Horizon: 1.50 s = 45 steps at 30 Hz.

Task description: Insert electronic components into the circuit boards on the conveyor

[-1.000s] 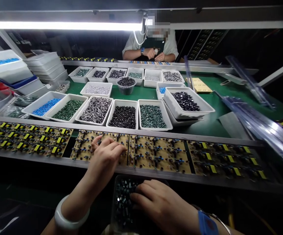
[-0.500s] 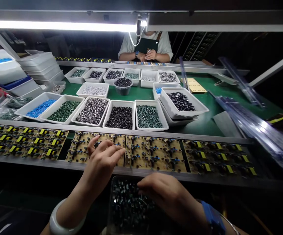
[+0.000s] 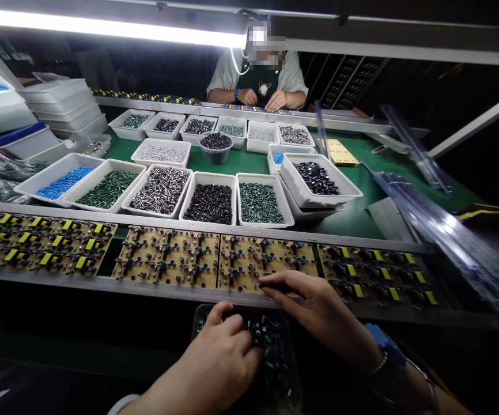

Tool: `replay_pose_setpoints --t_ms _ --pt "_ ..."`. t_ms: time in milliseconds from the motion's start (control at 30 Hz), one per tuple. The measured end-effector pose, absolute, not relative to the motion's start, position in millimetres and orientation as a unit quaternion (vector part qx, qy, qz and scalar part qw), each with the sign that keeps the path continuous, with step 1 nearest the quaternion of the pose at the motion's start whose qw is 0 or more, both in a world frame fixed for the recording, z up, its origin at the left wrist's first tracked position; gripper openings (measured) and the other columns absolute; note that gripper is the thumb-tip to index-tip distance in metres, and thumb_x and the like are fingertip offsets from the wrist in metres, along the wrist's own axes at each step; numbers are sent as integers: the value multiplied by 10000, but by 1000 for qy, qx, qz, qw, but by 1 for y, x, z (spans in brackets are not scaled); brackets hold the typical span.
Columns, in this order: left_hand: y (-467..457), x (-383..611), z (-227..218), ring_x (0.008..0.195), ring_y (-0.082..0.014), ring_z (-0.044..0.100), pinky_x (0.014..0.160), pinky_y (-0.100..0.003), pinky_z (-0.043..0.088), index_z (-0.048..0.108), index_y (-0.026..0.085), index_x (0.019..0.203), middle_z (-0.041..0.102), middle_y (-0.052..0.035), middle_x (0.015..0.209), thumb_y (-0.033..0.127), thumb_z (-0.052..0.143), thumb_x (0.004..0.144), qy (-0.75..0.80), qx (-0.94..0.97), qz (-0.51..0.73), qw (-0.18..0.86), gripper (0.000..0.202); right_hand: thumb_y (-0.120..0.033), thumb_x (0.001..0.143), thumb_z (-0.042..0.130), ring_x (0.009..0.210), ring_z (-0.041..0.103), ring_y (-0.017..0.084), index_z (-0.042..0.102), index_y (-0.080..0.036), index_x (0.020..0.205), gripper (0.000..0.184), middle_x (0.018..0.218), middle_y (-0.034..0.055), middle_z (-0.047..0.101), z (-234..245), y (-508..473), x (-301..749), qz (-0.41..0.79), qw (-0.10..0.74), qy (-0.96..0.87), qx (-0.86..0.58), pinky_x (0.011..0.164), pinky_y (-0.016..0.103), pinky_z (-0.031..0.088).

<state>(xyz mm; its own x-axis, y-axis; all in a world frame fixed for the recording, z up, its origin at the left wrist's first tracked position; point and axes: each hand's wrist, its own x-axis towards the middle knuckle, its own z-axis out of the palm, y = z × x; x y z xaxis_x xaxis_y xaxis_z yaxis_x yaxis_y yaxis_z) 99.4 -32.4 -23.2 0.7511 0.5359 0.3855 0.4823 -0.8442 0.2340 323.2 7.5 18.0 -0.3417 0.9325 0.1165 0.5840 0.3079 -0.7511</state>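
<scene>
Right hand (image 3: 318, 308) at a circuit board (image 3: 249, 259), left hand (image 3: 219, 363) in loose capacitors (image 3: 269, 340).

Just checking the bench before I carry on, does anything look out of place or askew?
Yes: the white tray of black components, at the right of the front row, sits skewed on top of another white tray. It is turned at an angle and overhangs the one below, unlike the squarely set trays beside it.

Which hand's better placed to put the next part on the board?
Right hand: its fingertips are already at the near edge of the circuit board, possibly holding something small and dark. The left hand is down in the tray of capacitors, further from the board.
</scene>
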Motion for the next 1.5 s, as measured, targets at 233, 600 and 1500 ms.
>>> replay_pose_setpoints --t_ms 233,600,1500 --pt "-36 93 -18 822 -206 573 1013 -398 351 642 207 984 655 17 851 212 669 944 299 923 222 102 49 -199 1033 559 924 682 207 697 -173 1111 160 987 78 695 15 12 316 136 245 -862 -422 835 338 583" --pt "-19 66 3 824 -183 608 929 -372 403 660 229 986 735 35 856 254 609 1007 391 828 358 179 61 -196 1049 518 900 638 236 674 -150 1049 163 940 81 656 24 16 310 46 155 -907 -388 840 378 555" --pt "12 38 3 964 -229 616 949 -420 355 718 259 1020 776 14 950 90 661 948 469 823 311 79 193 -234 940 726 757 556 198 659 -192 880 99 869 16 645 -6 -31 277 114 62 -936 -326 633 347 384"
